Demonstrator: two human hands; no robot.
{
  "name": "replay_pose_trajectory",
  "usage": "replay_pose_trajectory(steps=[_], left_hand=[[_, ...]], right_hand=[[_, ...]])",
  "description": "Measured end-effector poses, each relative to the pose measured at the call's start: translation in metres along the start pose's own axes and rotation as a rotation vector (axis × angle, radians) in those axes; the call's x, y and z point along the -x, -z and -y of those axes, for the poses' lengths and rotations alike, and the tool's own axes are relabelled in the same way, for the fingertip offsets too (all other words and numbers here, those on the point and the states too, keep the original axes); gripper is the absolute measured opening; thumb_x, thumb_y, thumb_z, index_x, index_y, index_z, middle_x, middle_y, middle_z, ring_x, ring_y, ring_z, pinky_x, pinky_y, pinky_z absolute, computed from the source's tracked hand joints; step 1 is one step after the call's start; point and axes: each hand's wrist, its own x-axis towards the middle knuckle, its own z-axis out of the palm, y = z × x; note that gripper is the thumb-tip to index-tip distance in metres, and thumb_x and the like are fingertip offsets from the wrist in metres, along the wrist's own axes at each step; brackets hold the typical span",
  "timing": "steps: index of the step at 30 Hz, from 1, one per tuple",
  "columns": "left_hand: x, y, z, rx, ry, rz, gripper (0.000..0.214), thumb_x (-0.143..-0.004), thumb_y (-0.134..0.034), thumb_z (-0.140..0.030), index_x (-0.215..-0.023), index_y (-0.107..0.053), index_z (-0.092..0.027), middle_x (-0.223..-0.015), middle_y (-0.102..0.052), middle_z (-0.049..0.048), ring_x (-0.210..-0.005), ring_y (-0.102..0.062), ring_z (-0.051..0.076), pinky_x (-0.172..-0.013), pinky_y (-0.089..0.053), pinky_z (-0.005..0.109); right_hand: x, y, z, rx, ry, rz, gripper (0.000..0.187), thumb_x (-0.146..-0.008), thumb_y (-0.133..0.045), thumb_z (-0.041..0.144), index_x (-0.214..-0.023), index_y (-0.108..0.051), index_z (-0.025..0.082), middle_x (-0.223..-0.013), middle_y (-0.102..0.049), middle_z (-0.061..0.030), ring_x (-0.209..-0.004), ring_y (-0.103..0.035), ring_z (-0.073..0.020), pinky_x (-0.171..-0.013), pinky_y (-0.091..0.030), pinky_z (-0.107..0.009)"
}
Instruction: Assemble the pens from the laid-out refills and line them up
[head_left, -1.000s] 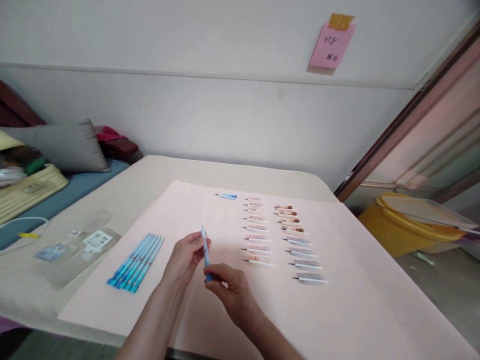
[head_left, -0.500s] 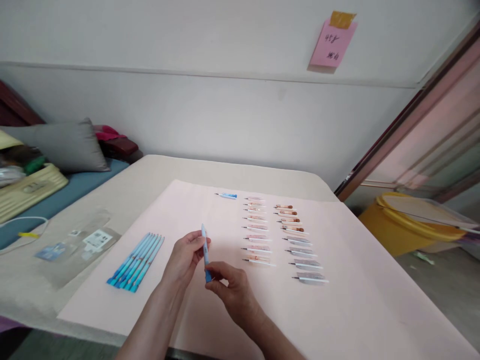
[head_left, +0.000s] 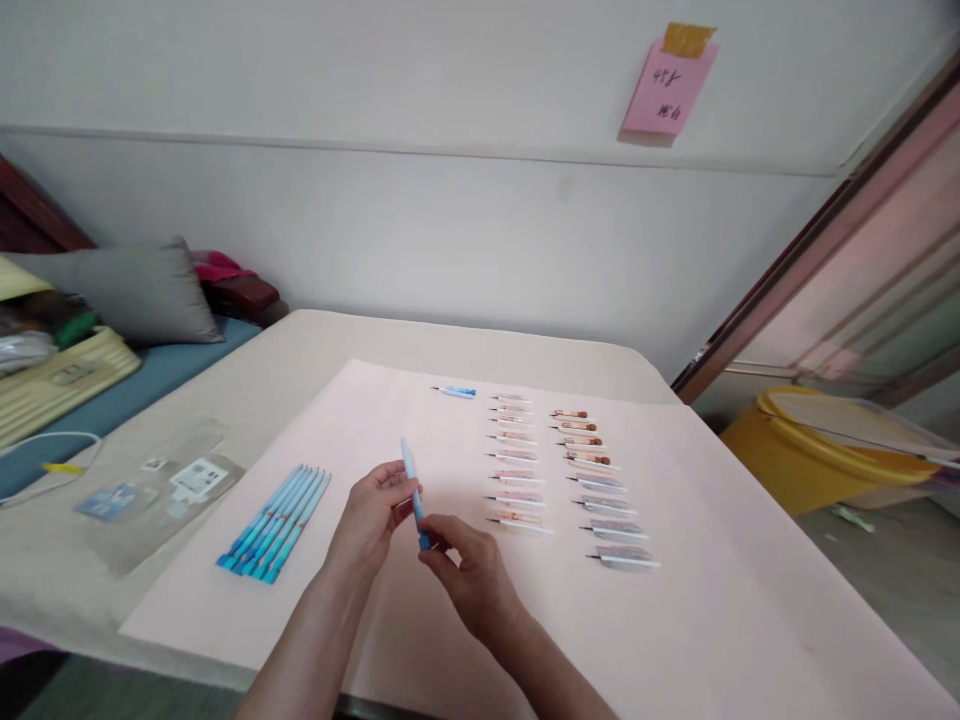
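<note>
A light blue pen is held between my two hands above the pink sheet. My left hand pinches its barrel near the middle, and the pale tip points up and away from me. At the darker blue lower end, the fingers of my right hand are closed on it. Several similar blue pens lie side by side to the left. Farther back lies a blue pen with its dark tip exposed, and a column of pale pink pens is to the right of my hands.
Brown-ended pens and greyish pens form another column at the right. A clear plastic bag with labels lies on the table's left. Beyond the table are a grey cushion and a yellow bin. A wall stands behind.
The pen has tilted a little more, its lower end shifting right and slightly up with my right hand. Both hands still hold it. The view has shifted slightly.
</note>
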Motion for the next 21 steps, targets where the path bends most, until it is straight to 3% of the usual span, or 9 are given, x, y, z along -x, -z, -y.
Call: replay_pose_trajectory(steps=[6,13,21], left_hand=[[-0.001,-0.001,0.001,0.075,-0.039,-0.005,0.026,-0.062,-0.070,-0.008,-0.086,-0.062,-0.011,-0.080,-0.062,0.0064,-0.068,-0.060,0.013,-0.067,-0.050,0.027],[0.002,-0.002,0.003,-0.007,-0.015,-0.011,0.029,-0.066,-0.070,-0.016,-0.093,-0.061,-0.013,-0.085,-0.060,0.0059,-0.070,-0.059,0.012,-0.066,-0.050,0.026],[0.001,-0.001,0.001,0.085,0.022,0.001,0.027,-0.070,-0.065,-0.007,-0.096,-0.059,-0.009,-0.084,-0.064,0.0104,-0.072,-0.061,0.014,-0.068,-0.051,0.027]], right_hand=[[0.003,-0.010,-0.005,0.044,-0.143,-0.083,0.025,-0.076,-0.059,0.020,-0.099,-0.050,0.023,-0.074,-0.063,0.0010,-0.062,-0.057,-0.0133,-0.060,-0.041,-0.023],[0.004,-0.013,-0.011,0.148,-0.094,-0.130,0.012,-0.080,-0.049,0.019,-0.092,-0.046,0.022,-0.064,-0.057,0.0030,-0.054,-0.051,-0.0126,-0.052,-0.035,-0.022],[-0.001,-0.009,-0.002,-0.319,-0.257,-0.090,0.006,-0.085,-0.040,0.021,-0.091,-0.043,0.020,-0.062,-0.057,0.0035,-0.045,-0.052,-0.0105,-0.044,-0.039,-0.021]])
